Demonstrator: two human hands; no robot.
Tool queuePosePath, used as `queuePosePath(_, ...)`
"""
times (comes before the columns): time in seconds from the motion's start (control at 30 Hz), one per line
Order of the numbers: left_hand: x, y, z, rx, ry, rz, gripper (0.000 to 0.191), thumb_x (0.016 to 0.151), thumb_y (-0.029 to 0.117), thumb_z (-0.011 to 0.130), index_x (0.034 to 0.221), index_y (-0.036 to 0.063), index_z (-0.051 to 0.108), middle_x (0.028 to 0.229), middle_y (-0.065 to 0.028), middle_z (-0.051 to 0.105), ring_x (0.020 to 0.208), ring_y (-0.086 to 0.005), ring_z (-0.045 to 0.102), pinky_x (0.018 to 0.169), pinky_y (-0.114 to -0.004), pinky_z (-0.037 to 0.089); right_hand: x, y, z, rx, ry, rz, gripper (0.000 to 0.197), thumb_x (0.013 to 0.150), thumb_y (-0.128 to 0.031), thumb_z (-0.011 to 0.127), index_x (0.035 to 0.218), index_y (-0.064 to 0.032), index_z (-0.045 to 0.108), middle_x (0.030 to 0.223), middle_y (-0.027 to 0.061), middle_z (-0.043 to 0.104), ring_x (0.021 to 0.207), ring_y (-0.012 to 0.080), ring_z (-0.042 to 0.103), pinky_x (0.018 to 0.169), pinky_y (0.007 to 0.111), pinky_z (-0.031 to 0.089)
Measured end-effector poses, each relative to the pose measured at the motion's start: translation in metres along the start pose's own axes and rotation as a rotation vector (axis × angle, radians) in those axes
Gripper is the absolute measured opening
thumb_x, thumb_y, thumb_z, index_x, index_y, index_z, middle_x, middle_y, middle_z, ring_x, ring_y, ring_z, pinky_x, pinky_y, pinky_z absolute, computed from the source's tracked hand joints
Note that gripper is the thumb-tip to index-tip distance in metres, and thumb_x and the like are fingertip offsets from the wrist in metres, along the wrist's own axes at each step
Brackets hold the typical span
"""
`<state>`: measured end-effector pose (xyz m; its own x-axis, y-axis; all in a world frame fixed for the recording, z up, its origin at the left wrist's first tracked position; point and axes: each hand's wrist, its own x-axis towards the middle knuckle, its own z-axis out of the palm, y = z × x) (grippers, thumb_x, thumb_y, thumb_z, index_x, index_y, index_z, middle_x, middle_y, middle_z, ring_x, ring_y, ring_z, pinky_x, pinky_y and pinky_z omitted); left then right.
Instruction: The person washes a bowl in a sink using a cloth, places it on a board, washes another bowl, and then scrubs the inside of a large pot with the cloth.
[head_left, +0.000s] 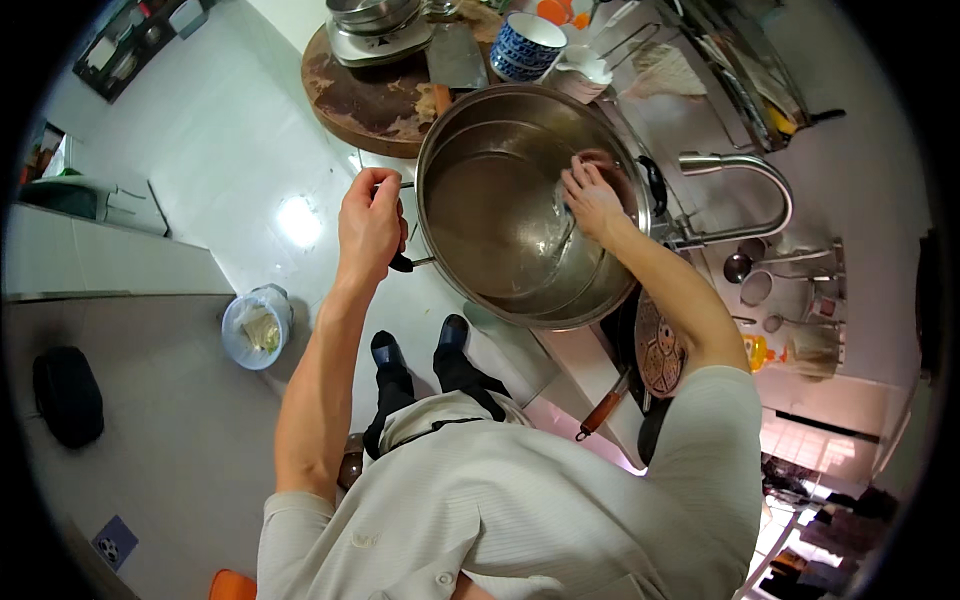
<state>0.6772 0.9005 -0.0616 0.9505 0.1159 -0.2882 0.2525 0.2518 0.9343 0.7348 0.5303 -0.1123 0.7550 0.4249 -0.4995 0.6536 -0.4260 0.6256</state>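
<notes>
A large stainless steel pot (487, 217) is tipped so that its open mouth faces me. My left hand (371, 225) is closed around the black-gripped side handle (402, 262) at the pot's left. Inside the pot, my right hand (592, 196) presses its fingers against the right inner wall, which looks wet. Something small and pale may lie beneath those fingers, but the hand covers most of it. The opposite black handle (655, 186) sticks out at the right rim, near the faucet (780, 195).
A round wooden chopping block (360, 120) behind the pot carries a kitchen scale (375, 43) and a cleaver (457, 56). Blue-patterned bowls (525, 49) are stacked beside it. A wok-like pan with a perforated plate (660, 345) sits at right. A lined bin (255, 330) stands on the floor.
</notes>
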Motion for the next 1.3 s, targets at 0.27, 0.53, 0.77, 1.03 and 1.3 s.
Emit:
queuePosePath(0.27,-0.001,0.0,0.001,0.063,0.054,-0.016,0.019,0.098,0.02,0.053,0.098,0.0016,0.058,0.06,0.0022,0.047,0.043,-0.0076,0.042,0.039,-0.026,0.034,0.031,-0.087,-0.066,0.428,-0.696,-0.393,0.057,0.091,-0.017,0.052,0.138,0.0138,0.043,0.148,0.0358,0.031,0.128,0.0588,0.039,0.102,0.073,0.026)
queuePosePath(0.53,0.004,-0.007,0.004,0.174,0.091,0.05,0.021,0.097,0.02,0.054,0.098,0.0008,0.062,0.061,0.0009,0.052,0.045,-0.0074,0.045,0.042,-0.027,0.035,0.055,-0.133,-0.113,0.191,0.187,-0.413,0.061,0.09,-0.021,0.051,0.148,-0.0072,0.038,0.149,0.0312,0.034,0.123,0.0501,0.049,0.096,0.069,0.037)
queuePosePath(0.77,0.001,-0.002,0.001,0.132,0.082,0.023,0.022,0.097,0.021,0.055,0.097,0.0001,0.062,0.065,-0.0005,0.054,0.047,-0.0072,0.045,0.044,-0.027,0.036,0.083,-0.067,-0.026,0.596,-0.252,0.049,0.067,0.093,-0.017,0.049,0.153,-0.0011,0.022,0.15,0.0409,0.02,0.128,0.0549,0.042,0.094,0.054,0.048)
queuePosePath(1.03,0.008,-0.014,-0.003,0.264,0.121,0.087,0.024,0.097,0.021,0.055,0.099,-0.0009,0.063,0.071,-0.0055,0.06,0.06,-0.0118,0.05,0.056,-0.03,0.042,0.074,-0.175,-0.056,0.606,-0.03,-0.454,0.044,0.087,-0.019,0.058,0.128,-0.0023,0.058,0.126,0.0247,0.058,0.112,0.0415,0.059,0.082,0.053,0.053)
queuePosePath(1.3,0.005,-0.009,-0.001,0.322,0.1,0.113,0.024,0.096,0.02,0.054,0.1,-0.0014,0.063,0.073,-0.0075,0.062,0.065,-0.0135,0.053,0.062,-0.03,0.045,0.12,-0.075,-0.01,0.419,-0.005,-0.06,0.046,0.093,-0.021,0.051,0.134,-0.0017,0.053,0.137,0.0297,0.048,0.122,0.0375,0.054,0.085,0.049,0.052)
